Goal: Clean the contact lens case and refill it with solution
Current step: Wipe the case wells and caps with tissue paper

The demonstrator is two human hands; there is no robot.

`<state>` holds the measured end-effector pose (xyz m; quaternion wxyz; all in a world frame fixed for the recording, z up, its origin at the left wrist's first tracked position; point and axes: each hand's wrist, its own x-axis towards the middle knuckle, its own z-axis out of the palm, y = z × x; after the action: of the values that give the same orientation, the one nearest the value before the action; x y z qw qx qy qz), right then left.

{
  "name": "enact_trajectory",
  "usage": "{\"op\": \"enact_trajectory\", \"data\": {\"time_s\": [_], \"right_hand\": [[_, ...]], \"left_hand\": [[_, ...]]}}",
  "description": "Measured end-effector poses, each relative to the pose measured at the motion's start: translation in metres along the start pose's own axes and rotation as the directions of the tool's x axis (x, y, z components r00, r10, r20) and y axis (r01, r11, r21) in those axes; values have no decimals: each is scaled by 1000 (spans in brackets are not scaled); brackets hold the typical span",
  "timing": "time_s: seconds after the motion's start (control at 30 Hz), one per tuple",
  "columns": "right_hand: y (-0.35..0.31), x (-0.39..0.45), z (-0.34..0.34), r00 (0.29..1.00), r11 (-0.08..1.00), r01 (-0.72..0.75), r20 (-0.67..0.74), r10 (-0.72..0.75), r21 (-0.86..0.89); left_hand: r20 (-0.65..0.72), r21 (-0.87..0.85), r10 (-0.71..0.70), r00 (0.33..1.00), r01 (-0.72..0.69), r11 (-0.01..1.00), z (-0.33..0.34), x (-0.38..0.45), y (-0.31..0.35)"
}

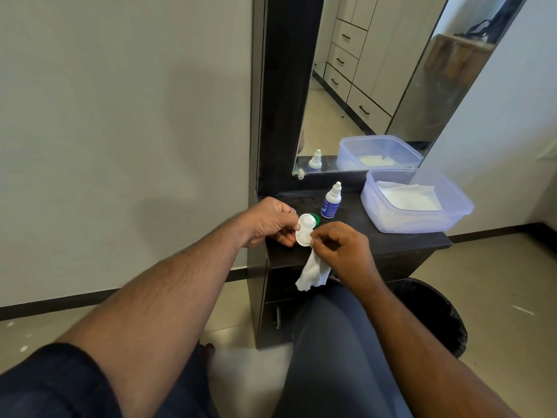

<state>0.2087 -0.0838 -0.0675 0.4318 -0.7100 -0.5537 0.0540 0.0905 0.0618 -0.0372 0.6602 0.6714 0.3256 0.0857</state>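
Note:
My left hand grips a white contact lens case by its left side, just above the front edge of the dark shelf. My right hand pinches a white tissue against the case's lower right rim; the rest of the tissue hangs down below the hand. A green cap lies on the shelf right behind the case. A small blue solution bottle with a white nozzle cap stands upright behind it.
A translucent blue plastic tub holding white tissues sits on the right of the shelf. A mirror rises behind. A black waste bin stands on the floor at the right, beside my knee.

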Motion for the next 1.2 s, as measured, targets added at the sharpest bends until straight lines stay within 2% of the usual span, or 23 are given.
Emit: {"op": "enact_trajectory", "data": {"time_s": [0.17, 0.3, 0.57, 0.67, 0.77, 0.87, 1.03, 1.2], "right_hand": [[1, 1, -4, 994, 991, 83, 86, -74, -105], [0, 4, -3, 986, 983, 93, 150, -69, -161], [0, 2, 8, 990, 975, 70, 138, -41, -212], [2, 1, 11, 999, 986, 36, 46, -29, -164], [6, -3, 5, 986, 990, -122, -104, 129, 68], [8, -2, -2, 975, 955, -215, -12, 222, 204], [13, -1, -2, 986, 954, -168, 27, 167, 248], [11, -3, 0, 1000, 993, -14, -2, 14, 118]], "left_hand": [[8, 27, 2, 1000, -2, 1000, 2, 0, 1], [14, 44, 2, 1000, -3, 999, 0, 0, 1], [16, 38, 9, 1000, -9, 999, 0, -1, 1], [3, 23, 13, 1000, -13, 1000, 0, -1, 0], [-29, -13, 15, 999, -15, 1000, 2, 1, -1], [-34, -2, 12, 999, -13, 1000, 1, 2, -2], [-18, 34, 7, 1000, -6, 999, 3, 1, -1], [-29, 59, 15, 999, -13, 998, 4, 3, -2]]}}
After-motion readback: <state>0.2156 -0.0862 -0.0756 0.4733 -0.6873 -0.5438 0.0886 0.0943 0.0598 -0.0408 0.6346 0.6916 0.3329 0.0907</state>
